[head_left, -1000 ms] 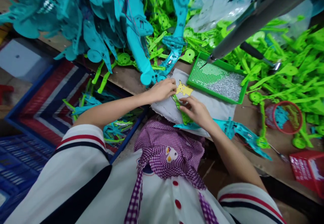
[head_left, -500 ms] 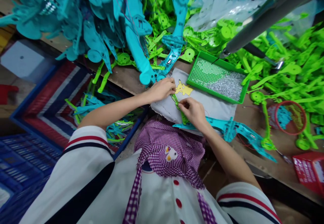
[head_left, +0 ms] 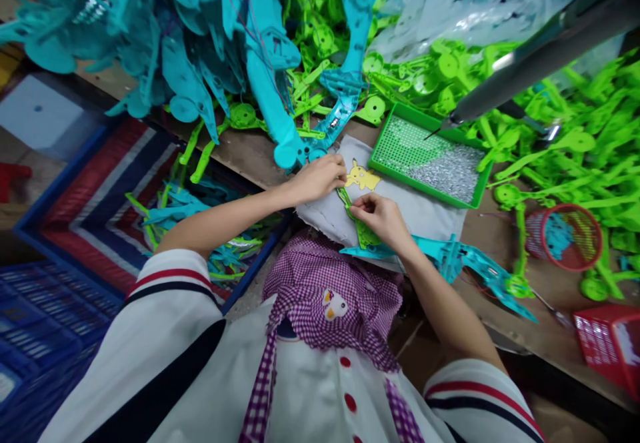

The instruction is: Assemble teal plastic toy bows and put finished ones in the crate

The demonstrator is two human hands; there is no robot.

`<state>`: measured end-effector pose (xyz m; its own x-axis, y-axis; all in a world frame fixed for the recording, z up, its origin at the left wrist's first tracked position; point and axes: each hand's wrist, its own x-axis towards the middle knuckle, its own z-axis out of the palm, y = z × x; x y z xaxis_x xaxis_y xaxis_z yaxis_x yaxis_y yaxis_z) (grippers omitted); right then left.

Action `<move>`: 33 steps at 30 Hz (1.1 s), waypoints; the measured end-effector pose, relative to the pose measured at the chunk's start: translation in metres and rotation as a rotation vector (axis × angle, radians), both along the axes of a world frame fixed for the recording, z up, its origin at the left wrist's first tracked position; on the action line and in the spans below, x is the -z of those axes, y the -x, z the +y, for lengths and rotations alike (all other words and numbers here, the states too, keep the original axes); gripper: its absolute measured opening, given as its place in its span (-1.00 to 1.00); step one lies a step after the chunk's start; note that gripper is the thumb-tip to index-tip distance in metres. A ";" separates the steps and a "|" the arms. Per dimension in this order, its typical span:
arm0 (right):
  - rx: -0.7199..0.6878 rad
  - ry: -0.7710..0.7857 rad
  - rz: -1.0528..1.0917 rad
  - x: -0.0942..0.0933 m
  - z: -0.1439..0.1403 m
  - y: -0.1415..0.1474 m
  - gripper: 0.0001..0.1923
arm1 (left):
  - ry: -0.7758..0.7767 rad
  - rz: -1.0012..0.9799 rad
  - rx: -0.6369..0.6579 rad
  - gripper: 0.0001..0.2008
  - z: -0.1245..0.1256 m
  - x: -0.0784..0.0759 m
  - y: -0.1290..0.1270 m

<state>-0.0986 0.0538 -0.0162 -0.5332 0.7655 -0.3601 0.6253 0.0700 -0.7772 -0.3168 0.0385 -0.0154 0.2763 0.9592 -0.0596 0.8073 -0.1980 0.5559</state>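
Observation:
A bright green plastic part lies on a grey cloth printed with a yellow cartoon figure. My left hand is closed on the far end of this part. With thumb and fingertips pinched together, my right hand is at the part's middle; anything tiny between those fingertips is too small to make out. Below my right wrist lies a long blue plastic part. Beyond the cloth, a green perforated tray holds many small silver screws.
A dark power screwdriver hangs over the tray from the upper right. Blue parts pile up at the left, green parts at the right. A red mesh basket and a blue-rimmed crate flank the work area.
The view has shifted slightly, and the hanging screwdriver's tip sits a little lower and farther right. Both hands stay at the green part, with the right fingertips moved only slightly.

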 end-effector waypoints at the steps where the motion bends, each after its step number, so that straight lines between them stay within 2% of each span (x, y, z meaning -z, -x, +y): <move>1: -0.011 -0.020 -0.028 -0.001 0.000 0.001 -0.76 | 0.004 -0.002 0.007 -0.88 -0.001 -0.002 0.001; 4: -0.023 -0.076 -0.068 -0.005 -0.001 0.002 -0.81 | -0.037 -0.032 0.036 -0.83 -0.007 -0.008 0.001; 7: -0.047 -0.093 -0.012 -0.005 -0.003 -0.003 -0.82 | -0.139 -0.054 0.090 -0.81 -0.016 -0.012 -0.004; 10: -0.113 -0.121 0.069 -0.002 -0.005 -0.011 -0.84 | -0.129 -0.061 0.188 -0.89 -0.023 -0.007 -0.011; 12: -0.147 -0.196 0.087 0.000 -0.008 -0.015 -0.85 | -0.098 -0.094 0.213 -0.87 -0.024 0.000 -0.013; 18: -0.274 -0.371 0.038 0.001 -0.015 -0.018 -0.80 | -0.136 -0.185 0.200 -0.82 -0.026 0.016 -0.009; 24: -0.212 -0.371 0.034 0.000 -0.017 -0.017 -0.80 | -0.186 -0.208 0.152 -0.84 -0.034 0.018 -0.010; 29: -0.263 -0.393 0.103 0.006 -0.020 -0.019 -0.77 | -0.256 -0.225 0.146 -0.84 -0.036 0.026 -0.012; 33: -0.236 -0.420 0.117 0.010 -0.020 -0.020 -0.78 | -0.287 -0.232 0.134 -0.83 -0.038 0.033 -0.011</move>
